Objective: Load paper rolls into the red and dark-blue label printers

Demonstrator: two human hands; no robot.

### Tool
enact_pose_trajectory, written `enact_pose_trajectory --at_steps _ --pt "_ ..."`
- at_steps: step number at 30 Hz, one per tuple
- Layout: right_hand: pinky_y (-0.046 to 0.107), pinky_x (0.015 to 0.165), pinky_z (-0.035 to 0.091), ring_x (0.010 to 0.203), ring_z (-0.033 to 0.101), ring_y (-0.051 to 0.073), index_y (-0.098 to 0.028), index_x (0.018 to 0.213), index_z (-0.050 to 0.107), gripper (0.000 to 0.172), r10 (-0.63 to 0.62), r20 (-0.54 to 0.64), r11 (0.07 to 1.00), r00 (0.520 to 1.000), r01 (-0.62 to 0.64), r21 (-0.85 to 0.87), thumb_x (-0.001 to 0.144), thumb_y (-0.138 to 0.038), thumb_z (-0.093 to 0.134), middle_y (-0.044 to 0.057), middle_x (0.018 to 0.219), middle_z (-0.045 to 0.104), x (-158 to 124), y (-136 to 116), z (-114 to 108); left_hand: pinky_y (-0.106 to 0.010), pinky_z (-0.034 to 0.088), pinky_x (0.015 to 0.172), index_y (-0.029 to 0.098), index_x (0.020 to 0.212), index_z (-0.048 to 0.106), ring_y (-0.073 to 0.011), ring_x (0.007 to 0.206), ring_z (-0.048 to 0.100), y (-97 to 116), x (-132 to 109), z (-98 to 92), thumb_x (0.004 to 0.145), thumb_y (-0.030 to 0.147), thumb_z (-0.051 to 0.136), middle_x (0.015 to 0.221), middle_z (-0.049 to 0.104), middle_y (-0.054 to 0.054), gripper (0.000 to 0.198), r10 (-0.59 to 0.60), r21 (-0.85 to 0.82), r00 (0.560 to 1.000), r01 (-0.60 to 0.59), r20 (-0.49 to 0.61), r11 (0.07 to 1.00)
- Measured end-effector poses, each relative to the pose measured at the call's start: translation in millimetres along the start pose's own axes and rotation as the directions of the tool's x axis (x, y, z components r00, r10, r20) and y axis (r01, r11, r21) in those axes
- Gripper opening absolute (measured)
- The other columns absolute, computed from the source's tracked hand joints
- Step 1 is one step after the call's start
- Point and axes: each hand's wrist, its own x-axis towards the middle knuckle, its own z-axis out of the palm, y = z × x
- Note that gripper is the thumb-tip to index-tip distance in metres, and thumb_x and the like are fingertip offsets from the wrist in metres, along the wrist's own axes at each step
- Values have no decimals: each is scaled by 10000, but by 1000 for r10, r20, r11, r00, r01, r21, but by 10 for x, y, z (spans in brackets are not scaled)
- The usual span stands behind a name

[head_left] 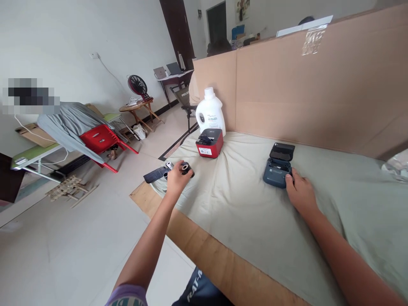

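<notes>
My left hand [177, 177] is closed around a small black roll [185, 168] with a pale core, near the left edge of the cloth-covered table. Just beyond it lie another small roll with a white core [169, 165] and a dark strip [154, 174]. On the right, my right hand [301, 191] grips the right side of a dark blue portable label printer [276, 175], thumb on its front corner. The printer's black lid [282, 151] is raised, and its inner compartment shows. Between my hands, farther back, stands a red and black boxy printer [209, 145].
A white detergent bottle [210, 111] stands behind the red printer. A tall cardboard panel [287, 89] borders the table's back. The wooden edge [204, 242] runs along the front. To the left, a person in grey [75, 123] sits on a red chair [101, 140].
</notes>
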Motion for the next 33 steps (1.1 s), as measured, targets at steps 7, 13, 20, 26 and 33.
enact_pose_trajectory --at_steps 7,13,20,26,33 --pt "401 917 415 1017 573 338 24 1448 453 646 -4 4 1000 1000 4 -4 1020 -399 218 248 1168 686 7 -6 -8 -365 470 956 158 1260 658 -295 1088 621 -53 -209 401 875 255 591 1190 660 -149 402 231 250 970 -243 78 937" --pt "423 905 431 1012 574 349 15 1440 466 653 -17 -16 1000 1000 17 0 1011 -407 213 259 1202 674 9 2 4 -452 421 961 236 1355 613 -362 1171 534 -87 -295 281 894 443 601 1245 611 -158 506 245 486 970 -218 9 846" --pt "403 918 415 1022 575 351 45 1448 450 688 -5 5 1000 1000 5 -9 1012 -417 186 248 1224 668 12 -3 1 -403 465 886 226 1270 654 -342 1078 634 -281 108 -105 868 425 609 1187 683 -154 451 0 478 996 -41 86 877" --pt "438 907 440 1033 588 361 -13 1453 463 682 8 14 999 1000 -8 39 1007 -447 185 238 1177 691 20 16 -3 -338 491 797 234 1224 637 -305 1002 681 -371 199 -26 829 295 622 1068 732 -118 400 -81 416 983 4 167 909" --pt "489 964 456 1075 603 359 -35 1404 527 631 -15 -88 995 996 24 100 982 -434 282 230 1201 670 20 51 72 -351 509 846 218 1119 657 -280 967 693 -213 177 -239 779 276 683 992 741 -90 346 -47 257 993 17 112 966"
